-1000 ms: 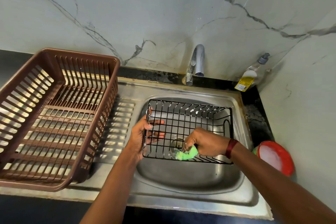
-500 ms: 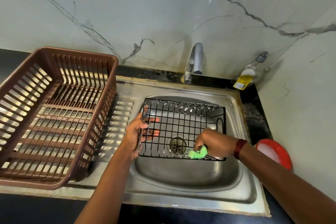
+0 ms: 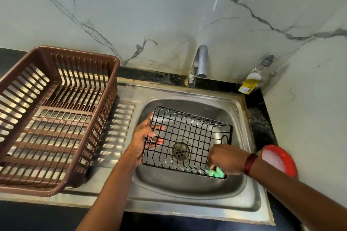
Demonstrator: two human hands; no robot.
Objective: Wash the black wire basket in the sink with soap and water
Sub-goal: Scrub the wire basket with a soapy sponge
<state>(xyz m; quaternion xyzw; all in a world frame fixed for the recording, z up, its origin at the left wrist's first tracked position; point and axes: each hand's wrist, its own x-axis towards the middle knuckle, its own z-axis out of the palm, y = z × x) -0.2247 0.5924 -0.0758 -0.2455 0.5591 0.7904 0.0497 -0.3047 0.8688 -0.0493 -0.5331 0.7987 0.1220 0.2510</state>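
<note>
Scrubbing is under way, by the look of it. Off to the far side of the left hand's hold sits one brown slatted plastic dish rack [image 3: 56,118] on the ribbed steel drainboard, with nothing in it. The left hand [image 3: 145,141] grips the near left rim of the one black wire basket [image 3: 187,140], thumb outside and fingers curled through the wires, tilting it up inside the one stainless steel sink [image 3: 187,184]; the round drain [image 3: 179,150] shows through the mesh just past that grip. Beyond the basket stands a single chrome tap [image 3: 200,65], and no water runs from it as far as I can see.

Further right, the right hand [image 3: 224,158] is closed around one green scouring pad [image 3: 215,172], pressing it against the basket's near right corner. White flecks of suds cling to the far rim and the near wires, so I judge the soaping is well along but not finished, with rinsing under water yet to come.

Behind and right of that hand leans one clear soap bottle with a yellow label [image 3: 252,80] in the corner. Just beyond the right wrist sits one red round dish [image 3: 279,161] holding something white.
</note>
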